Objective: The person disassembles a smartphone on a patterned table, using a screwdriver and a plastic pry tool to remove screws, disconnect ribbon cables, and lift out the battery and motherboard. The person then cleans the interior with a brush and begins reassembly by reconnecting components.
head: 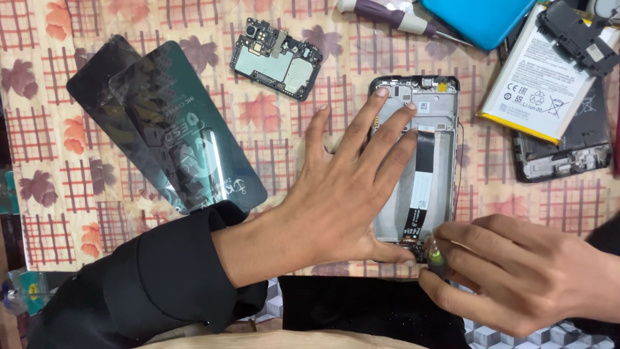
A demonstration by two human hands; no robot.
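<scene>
Right grip pinched on small screwdriver | left grip flat, open, pinning phone frame just above | frame likely light, thin, fragile: press edges, spare flex ribbon.

Left hand steadies phone frame; right hand grips screwdriver.

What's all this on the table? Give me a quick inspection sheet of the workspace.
Surface: leaf-patterned cloth.
Job's things: opened phone frame with flex ribbon; small screwdriver at its lower edge.
Clutter: circuit board, battery, two dark screen protectors, purple-handled screwdriver, blue cover, second phone frame.
Grippers: left hand presses frame; right hand grips screwdriver.
Cables: nothing seen beyond ribbon.
Surroundings: black cloth.
</scene>
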